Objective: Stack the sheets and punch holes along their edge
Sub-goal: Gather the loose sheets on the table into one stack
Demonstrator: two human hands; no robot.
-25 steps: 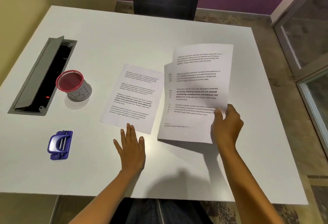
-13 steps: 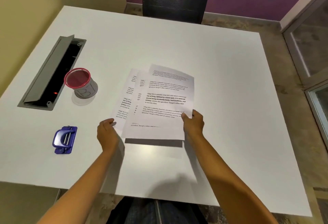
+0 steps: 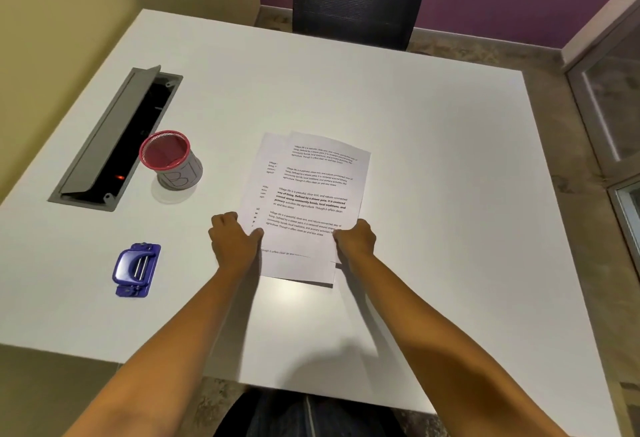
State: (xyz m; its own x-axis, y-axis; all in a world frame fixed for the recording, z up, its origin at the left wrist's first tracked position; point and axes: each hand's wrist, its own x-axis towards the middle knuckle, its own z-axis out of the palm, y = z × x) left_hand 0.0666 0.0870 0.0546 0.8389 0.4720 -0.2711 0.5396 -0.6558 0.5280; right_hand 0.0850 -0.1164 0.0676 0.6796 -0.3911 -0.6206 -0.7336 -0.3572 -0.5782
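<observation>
Left hand [image 3: 235, 242] & right hand [image 3: 356, 241] pinch the sheets [image 3: 311, 190] at opp. side edges. Pages lie skewed; tap all 4 edges flush before fetching hole punch [image 3: 136, 270].

Gathered into one loose stack of sheets [image 3: 311, 201] right of the pen cup [image 3: 171, 159], where a second ago one lay flat and the others hung lifted farther right (edges not flush). Gripped now at both side edges: left hand [image 3: 233, 241], earlier flat and open, and right hand [image 3: 356, 241].
</observation>
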